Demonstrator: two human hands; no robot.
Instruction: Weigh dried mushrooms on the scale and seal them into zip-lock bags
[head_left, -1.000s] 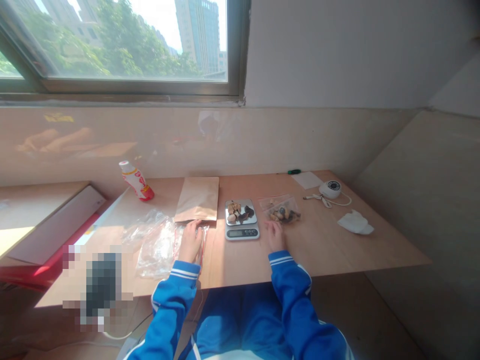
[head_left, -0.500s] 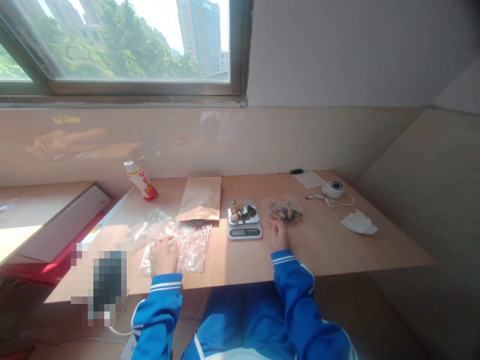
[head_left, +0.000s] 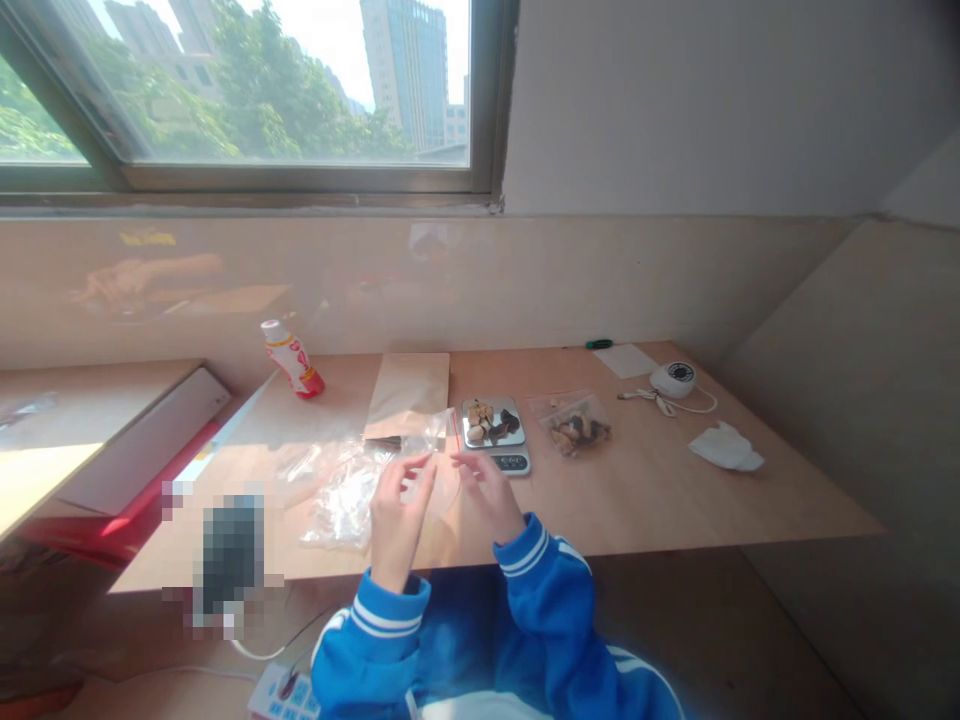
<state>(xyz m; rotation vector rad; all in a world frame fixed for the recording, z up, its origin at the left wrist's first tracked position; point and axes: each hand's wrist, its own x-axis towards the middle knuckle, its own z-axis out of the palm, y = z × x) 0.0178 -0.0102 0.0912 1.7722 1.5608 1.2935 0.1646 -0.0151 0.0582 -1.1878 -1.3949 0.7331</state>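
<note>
Between my two hands is a clear zip bag (head_left: 441, 428) with a red edge strip, raised off the table in front of the scale. My left hand (head_left: 401, 508) pinches it from the left, thumb and fingers together. From the other side my right hand (head_left: 489, 492) grips its edge near the red strip. Right behind stands a small kitchen scale (head_left: 515, 463), partly covered by my right hand, with dried brown and black pieces (head_left: 491, 424) on its plate. More clear plastic bags (head_left: 341, 500) lie crumpled left of my left hand.
A brown paper pouch (head_left: 411, 385) lies behind the bags, near a red and white bottle (head_left: 292, 362). To the right are a filled clear bag (head_left: 579, 430), a white camera (head_left: 673, 378) with cable, a crumpled tissue (head_left: 726, 447), white paper (head_left: 625, 360) and a green-handled screwdriver (head_left: 598, 344).
My left hand has moved right, lifting a zip bag from the table. My right hand has come left from beside the filled bag and taken hold of the zip bag too.
</note>
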